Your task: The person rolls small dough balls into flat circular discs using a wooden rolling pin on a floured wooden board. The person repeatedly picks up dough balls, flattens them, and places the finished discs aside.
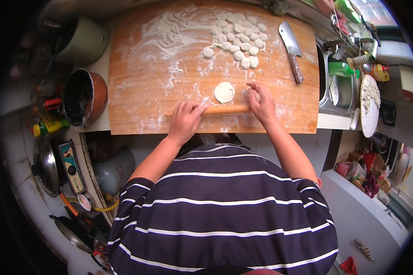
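A slim wooden rolling pin lies crosswise near the front edge of a floured wooden board. My left hand rests over its left part, with the tapered end showing past the fingers. At the pin's right end is my right hand, thumb and fingers spread and raised; whether it touches the pin is hard to see. Just beyond the pin lies a flat round dough wrapper. Farther back, many small dough pieces sit clustered in flour, and one dough piece lies apart on their left.
A cleaver lies at the board's right side, blade away from me. Loose flour covers the back left. Beyond the right edge is a steel sink with a green bottle. A brown pot stands close by on the left.
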Tool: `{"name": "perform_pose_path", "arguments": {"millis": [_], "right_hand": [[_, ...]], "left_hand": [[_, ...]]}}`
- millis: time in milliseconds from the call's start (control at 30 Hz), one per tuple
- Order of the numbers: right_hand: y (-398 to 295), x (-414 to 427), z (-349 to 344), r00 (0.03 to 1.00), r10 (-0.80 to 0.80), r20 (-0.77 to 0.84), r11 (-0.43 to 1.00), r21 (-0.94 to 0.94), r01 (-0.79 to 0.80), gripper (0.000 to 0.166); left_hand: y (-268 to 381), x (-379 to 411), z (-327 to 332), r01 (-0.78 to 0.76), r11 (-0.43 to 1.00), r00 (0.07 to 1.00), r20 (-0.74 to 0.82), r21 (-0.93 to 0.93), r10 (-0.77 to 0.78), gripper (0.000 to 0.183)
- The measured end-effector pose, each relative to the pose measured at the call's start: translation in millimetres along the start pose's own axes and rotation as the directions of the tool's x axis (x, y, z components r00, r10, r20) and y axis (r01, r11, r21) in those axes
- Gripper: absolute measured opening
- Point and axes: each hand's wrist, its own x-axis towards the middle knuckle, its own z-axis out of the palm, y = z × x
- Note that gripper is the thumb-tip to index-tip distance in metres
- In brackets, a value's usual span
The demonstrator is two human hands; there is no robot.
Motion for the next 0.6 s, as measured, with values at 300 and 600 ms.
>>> {"name": "perform_pose_path", "arguments": {"millis": [300, 600], "right_hand": [[15.7, -49.9, -1.9, 0.957, -0.201, 0.209, 0.879, -0.391, 0.271, 0.062], [14.6, -10.9, -6.8, 0.942, -0.219, 0.256, 0.875, -0.375, 0.306, 0.067]], "left_hand": [[2.2, -6.8, 8.8, -0.081, 0.964, 0.905, 0.423, 0.254, -0.036, 0.063], [-22.5, 41.4, 11.1, 0.071, 0.952, 0.949, 0.274, 0.298, -0.156, 0.068]]}}
